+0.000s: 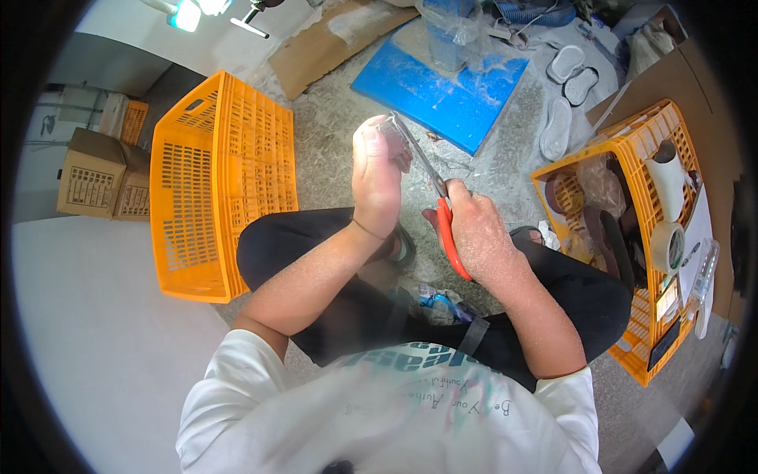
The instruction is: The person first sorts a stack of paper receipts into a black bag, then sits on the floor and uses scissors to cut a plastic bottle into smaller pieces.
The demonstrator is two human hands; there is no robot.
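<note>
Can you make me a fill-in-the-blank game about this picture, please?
1. The person holds the scissors in the ____ hand.
2. The flat board on the floor is coloured ____.
3. The person's shirt is mostly ____.
4. By the crate at the picture's right edge is a round roll of ____.

Missing words: right; blue; white; tape.

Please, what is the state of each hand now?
Left hand: cannot be told whether open or holding something.
Right hand: closed, holding red-handled scissors.

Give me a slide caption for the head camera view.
Between orange crates, the right hand holds red-handled scissors with blades close to the raised left hand, above a dusty floor.
</note>
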